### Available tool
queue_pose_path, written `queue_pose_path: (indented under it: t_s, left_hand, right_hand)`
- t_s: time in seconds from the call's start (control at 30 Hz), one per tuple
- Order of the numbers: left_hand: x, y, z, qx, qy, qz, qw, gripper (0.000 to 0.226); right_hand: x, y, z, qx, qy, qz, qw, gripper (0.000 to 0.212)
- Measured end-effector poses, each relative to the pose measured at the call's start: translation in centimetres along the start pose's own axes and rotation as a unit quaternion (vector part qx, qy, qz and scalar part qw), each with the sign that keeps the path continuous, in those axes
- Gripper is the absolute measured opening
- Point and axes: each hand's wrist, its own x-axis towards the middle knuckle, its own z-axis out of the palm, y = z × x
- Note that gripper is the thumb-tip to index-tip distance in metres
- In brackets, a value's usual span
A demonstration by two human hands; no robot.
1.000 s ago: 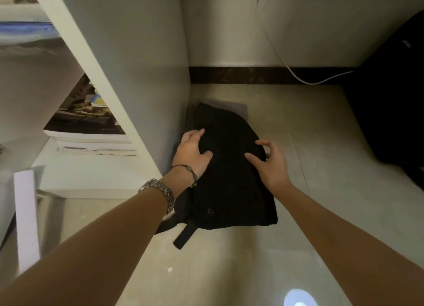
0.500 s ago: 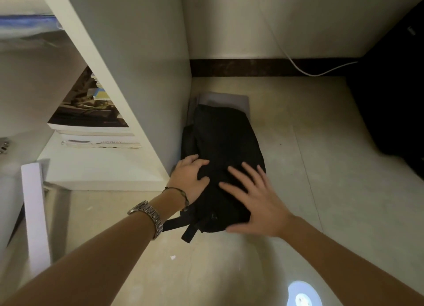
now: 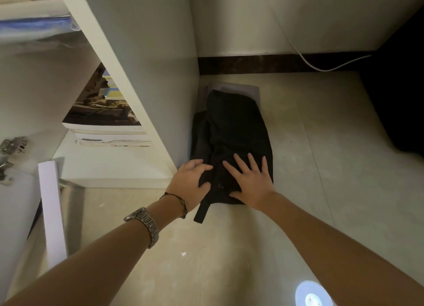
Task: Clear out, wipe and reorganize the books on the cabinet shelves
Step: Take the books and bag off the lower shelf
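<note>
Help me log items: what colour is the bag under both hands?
Black bag, seen in the head view.

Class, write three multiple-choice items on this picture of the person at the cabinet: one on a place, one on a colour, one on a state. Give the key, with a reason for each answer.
1. Where does the black bag lie?
A. on the floor beside the cabinet's side panel
B. on the cabinet shelf
C. on top of the book stack

2. What colour is the cable along the back wall?
A. red
B. white
C. black

3. How does the right hand meet the bag?
A. fist clenched above it
B. pinching the strap
C. flat on it, fingers spread

Key:
1 A: the bag rests on the floor tiles, right of the cabinet's side panel, while the book stack sits on the shelf.
2 B: the cable shows pale against the dark skirting.
3 C: the fingers lie straight and apart on the fabric; the left hand curls round the bag's near edge.
</note>
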Motion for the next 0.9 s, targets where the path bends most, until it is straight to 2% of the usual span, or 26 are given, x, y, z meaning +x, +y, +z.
queue_pose_path:
  t_s: [0.33, 0.43, 0.57, 0.67, 0.77, 0.9]
  left_hand:
    - [-0.9, -1.5, 0.4, -0.019, -0.011, -0.004, 1.0, 0.043]
    - [-1.8, -2.3, 0.3, -0.021, -0.022, 0.001, 1.0, 0.039]
    - [-4.5, -3.9, -0.3, -0.016, -0.006, -0.005, 1.0, 0.031]
    - [-7.2, -6.5, -1.0, 0.001, 0.02, -0.047, 0.999, 0.026]
    - [-10.0, -9.9, -2.0, 0.003, 0.077, -0.102, 0.992, 0.019]
    - [-12.9, -14.6, -3.9, -0.005, 0.165, -0.222, 0.961, 0.016]
  right_hand:
    - [1.0, -1.1, -1.7, 0.029, 0.009, 0.016, 0.999, 0.095]
    - [-0.5, -2.2, -2.7, 0.098, 0.032, -0.001, 0.995, 0.082]
    - [-2.2, -4.4, -3.7, 0.202, 0.109, -0.056, 0.972, 0.053]
    - [-2.7, -6.8, -4.4, 0.233, 0.137, -0.099, 0.958, 0.037]
    - [-2.7, -9.6, -4.8, 0.228, 0.155, -0.154, 0.949, 0.026]
    - [-2.1, -13.6, -5.7, 0.242, 0.173, -0.222, 0.928, 0.023]
